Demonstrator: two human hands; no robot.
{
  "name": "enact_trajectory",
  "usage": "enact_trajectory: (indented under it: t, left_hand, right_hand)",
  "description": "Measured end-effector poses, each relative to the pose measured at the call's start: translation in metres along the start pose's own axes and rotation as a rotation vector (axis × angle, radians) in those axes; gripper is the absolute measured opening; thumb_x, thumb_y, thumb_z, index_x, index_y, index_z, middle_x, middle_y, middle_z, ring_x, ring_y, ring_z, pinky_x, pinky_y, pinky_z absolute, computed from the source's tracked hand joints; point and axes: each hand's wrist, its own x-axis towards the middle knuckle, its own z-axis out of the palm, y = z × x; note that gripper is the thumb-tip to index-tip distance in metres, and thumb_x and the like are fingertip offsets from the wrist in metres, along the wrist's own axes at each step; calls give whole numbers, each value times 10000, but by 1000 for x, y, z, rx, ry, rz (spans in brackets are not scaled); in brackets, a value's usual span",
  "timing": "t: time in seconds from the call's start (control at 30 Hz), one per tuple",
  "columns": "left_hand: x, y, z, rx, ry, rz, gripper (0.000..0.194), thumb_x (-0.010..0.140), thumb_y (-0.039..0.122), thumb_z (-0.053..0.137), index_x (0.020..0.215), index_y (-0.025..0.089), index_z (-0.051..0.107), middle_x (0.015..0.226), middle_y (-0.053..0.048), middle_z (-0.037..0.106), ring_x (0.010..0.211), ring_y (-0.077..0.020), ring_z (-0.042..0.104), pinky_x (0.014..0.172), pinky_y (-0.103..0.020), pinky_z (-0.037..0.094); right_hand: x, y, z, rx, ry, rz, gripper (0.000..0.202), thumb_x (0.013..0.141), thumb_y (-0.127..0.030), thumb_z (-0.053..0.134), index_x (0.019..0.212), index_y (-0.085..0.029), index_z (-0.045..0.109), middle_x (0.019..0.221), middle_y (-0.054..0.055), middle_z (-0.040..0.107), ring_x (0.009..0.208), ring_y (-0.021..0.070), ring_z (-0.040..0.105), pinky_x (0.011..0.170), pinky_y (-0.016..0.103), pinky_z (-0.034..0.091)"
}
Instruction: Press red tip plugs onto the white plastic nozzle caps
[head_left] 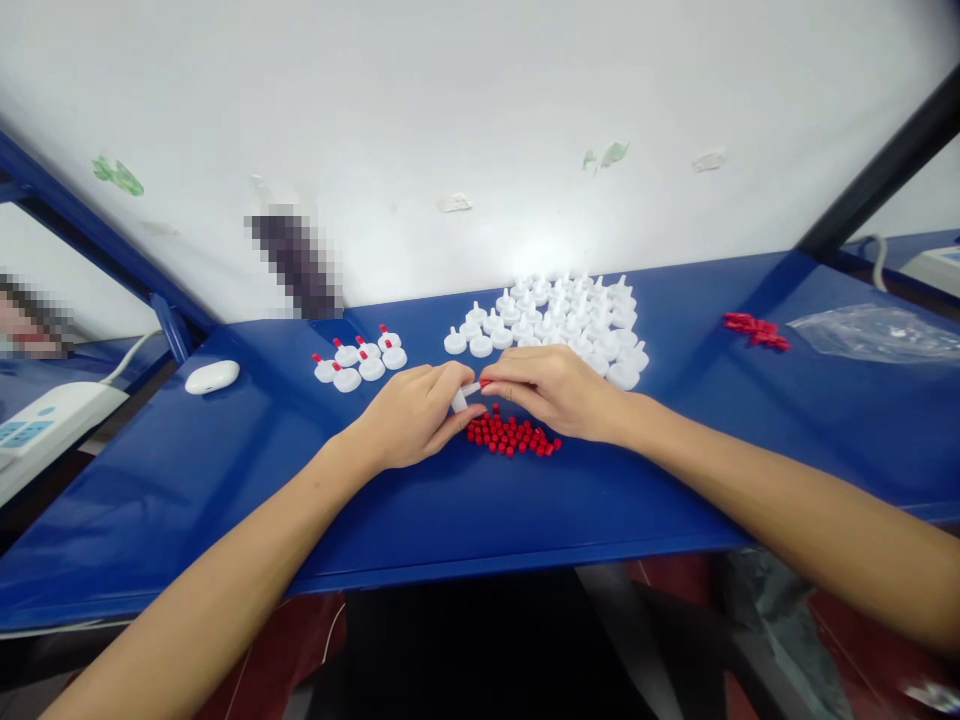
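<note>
My left hand pinches a white nozzle cap whose spout points to the right. Between the fingertips of my right hand is a small red tip, held at the end of that spout. Just below the hands lies a cluster of loose red tips. Behind them spreads a big group of white nozzle caps with bare spouts. To the left stand several white caps with red tips on their spouts.
A white oval case lies on the blue table at the left, near a white power strip. Red pieces and a clear plastic bag lie at the right. A white wall rises behind.
</note>
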Motion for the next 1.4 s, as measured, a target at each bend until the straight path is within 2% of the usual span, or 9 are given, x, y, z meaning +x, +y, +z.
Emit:
enact_trajectory:
  t: [0.33, 0.57, 0.87, 0.97, 1.13, 1.27, 1.4]
  left_hand:
    - [0, 5, -1, -27, -4, -29, 285, 1025, 435, 365, 1026, 168, 466, 823, -43, 632, 659, -180, 596, 606, -286, 437]
    - [2, 7, -3, -1, 25, -2, 251, 1030, 407, 365, 1014, 169, 444, 801, -31, 625, 629, -172, 604, 564, -274, 420]
    - [0, 6, 2, -23, 7, -4, 247, 1025, 400, 360, 1026, 169, 449, 856, -55, 624, 685, -192, 613, 588, -296, 419]
    - [1, 10, 1, -239, -10, -101, 214, 1005, 391, 422, 1017, 178, 445, 790, -17, 594, 634, -159, 564, 587, -282, 401]
    - [6, 19, -6, -851, -35, -336, 213, 1000, 400, 463, 957, 192, 443, 634, 69, 427, 522, -85, 376, 511, -230, 314]
    - [9, 19, -12, -1012, -34, -410, 257, 971, 434, 516, 915, 188, 467, 642, 64, 375, 545, -82, 307, 495, -234, 256]
    - [12, 16, -13, -1123, -43, -471, 292, 949, 452, 541, 859, 181, 482, 658, 52, 358, 574, -86, 299, 510, -239, 246]
  right_hand:
    - [1, -3, -1, 34, -44, 25, 250, 1025, -261, 449, 937, -163, 661, 788, 26, 619, 699, 141, 535, 673, 263, 402]
    - [3, -6, -2, 118, -41, 43, 273, 1029, -274, 438, 819, -171, 578, 732, -2, 559, 670, 126, 481, 661, 256, 364]
    - [4, -14, -3, 325, -134, 248, 321, 1025, -291, 417, 747, -175, 525, 599, -59, 456, 540, 83, 415, 577, 229, 330]
    - [5, -14, -5, 305, -118, 229, 318, 1021, -295, 433, 750, -172, 546, 595, -57, 467, 536, 81, 415, 570, 228, 326]
    - [6, -13, -7, 229, -15, 125, 292, 1019, -282, 453, 776, -172, 573, 631, -40, 514, 547, 82, 443, 579, 223, 343]
    - [6, -12, -5, 144, 32, 31, 267, 1027, -269, 445, 828, -168, 594, 672, -23, 559, 570, 88, 477, 598, 217, 374]
    - [4, -9, 1, 22, 83, -34, 262, 1036, -268, 420, 881, -167, 605, 760, 21, 624, 646, 115, 535, 632, 230, 414]
